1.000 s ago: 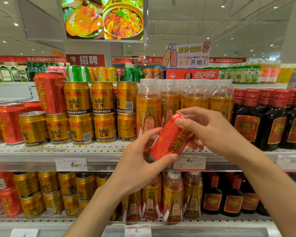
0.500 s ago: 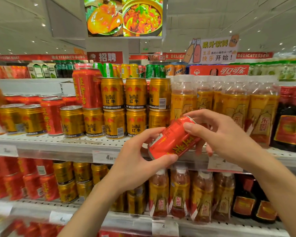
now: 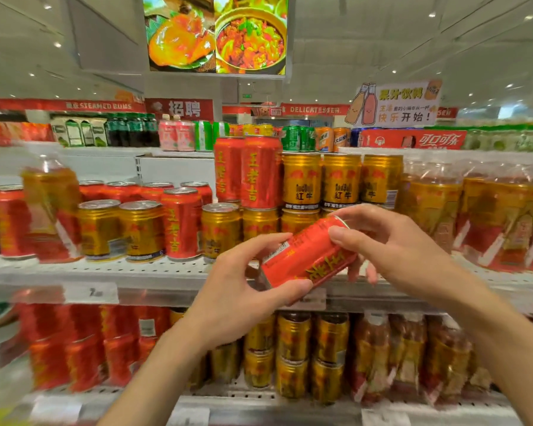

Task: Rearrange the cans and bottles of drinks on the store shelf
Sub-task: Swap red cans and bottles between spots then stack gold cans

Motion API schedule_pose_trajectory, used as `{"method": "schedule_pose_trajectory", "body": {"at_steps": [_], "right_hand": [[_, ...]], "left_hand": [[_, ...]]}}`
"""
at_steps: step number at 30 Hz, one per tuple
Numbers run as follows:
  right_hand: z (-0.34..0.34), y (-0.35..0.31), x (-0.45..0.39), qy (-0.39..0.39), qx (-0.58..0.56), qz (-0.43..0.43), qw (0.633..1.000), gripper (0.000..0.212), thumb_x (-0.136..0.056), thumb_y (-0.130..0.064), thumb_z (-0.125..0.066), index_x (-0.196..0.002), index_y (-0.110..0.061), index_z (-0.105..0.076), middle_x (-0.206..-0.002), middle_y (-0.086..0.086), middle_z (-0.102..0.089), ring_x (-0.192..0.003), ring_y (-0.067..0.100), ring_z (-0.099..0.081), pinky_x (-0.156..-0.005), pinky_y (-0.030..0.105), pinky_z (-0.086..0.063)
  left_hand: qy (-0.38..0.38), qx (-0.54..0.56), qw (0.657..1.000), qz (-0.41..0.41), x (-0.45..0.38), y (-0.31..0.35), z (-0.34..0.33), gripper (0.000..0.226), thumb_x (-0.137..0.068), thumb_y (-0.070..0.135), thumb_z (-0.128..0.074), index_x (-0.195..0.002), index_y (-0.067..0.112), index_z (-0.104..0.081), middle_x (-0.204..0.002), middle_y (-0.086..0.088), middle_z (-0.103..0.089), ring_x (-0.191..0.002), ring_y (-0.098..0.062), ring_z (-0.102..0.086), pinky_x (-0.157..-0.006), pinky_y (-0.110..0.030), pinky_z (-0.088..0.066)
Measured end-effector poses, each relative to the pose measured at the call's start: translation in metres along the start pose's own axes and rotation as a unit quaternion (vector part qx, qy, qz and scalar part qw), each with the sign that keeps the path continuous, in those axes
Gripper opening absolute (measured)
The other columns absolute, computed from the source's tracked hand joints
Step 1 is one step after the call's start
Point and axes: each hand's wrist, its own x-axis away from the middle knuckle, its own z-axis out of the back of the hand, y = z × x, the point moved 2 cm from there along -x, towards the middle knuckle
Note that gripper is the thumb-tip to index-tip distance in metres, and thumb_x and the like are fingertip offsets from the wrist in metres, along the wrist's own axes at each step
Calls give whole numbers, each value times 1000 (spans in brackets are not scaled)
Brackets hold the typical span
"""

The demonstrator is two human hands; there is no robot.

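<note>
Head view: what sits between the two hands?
In the head view, a tilted red can spans the gap; the left hand grips its lower end and the right hand pinches its top.

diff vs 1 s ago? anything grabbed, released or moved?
Nothing grabbed or released. The view swung left: the shelf stock slid right in frame, dark bottles left view, and more red cans appeared at left. The held red can stays tilted, top up-right, gripped by left hand at its lower end and right hand at its top.
</note>
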Motion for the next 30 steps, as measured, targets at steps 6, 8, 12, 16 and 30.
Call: {"method": "schedule_pose_trajectory", "body": {"at_steps": [6,8,12,16,30], "right_hand": [[-51,-30,-11,-11,13,-8,1000,41,-84,-52,-64,-120,-31,-64,-103,-10,-72,-60,13,-70,-53,32,-56],[-61,-35,-16,-15,16,-8,1000,37,-88,-49,-64,-120,-31,-64,-103,-10,-72,-56,9,-67,-54,32,-58],[-74,-41,-22,-24,7,7,1000,31,-90,-47,-64,-117,-32,-64,-105,-10,-72,-54,9,-66,-55,32,-59],[-78,-37,-28,-31,-14,21,999,39,-84,-53,-62,-118,-33,-64,-108,-10,-71,-53,9,-67,-53,28,-57],[-123,-40,-42,-37,-56,19,998,38,-85,-51,-64,-118,-33,-64,-108,-10,-70,-66,11,-71,-51,26,-56]], "left_hand": [[5,-7,1000,1,12,-28,51,60,-73,47,-85,-128,42,-63,-111,27,-67,-106,4,-62,-82,-8,-48],[7,-8,1000,8,16,-35,61,60,-73,50,-84,-129,44,-62,-113,25,-67,-107,4,-61,-83,-8,-49],[15,-14,1000,18,18,-37,76,61,-71,52,-82,-128,46,-60,-114,29,-64,-111,8,-58,-84,-8,-50],[15,-17,999,33,21,-32,79,60,-74,45,-83,-129,45,-60,-116,26,-63,-110,12,-56,-78,-3,-47],[29,-49,997,43,30,-58,117,63,-71,53,-82,-129,47,-60,-121,21,-64,-113,4,-59,-83,-12,-53]]}}
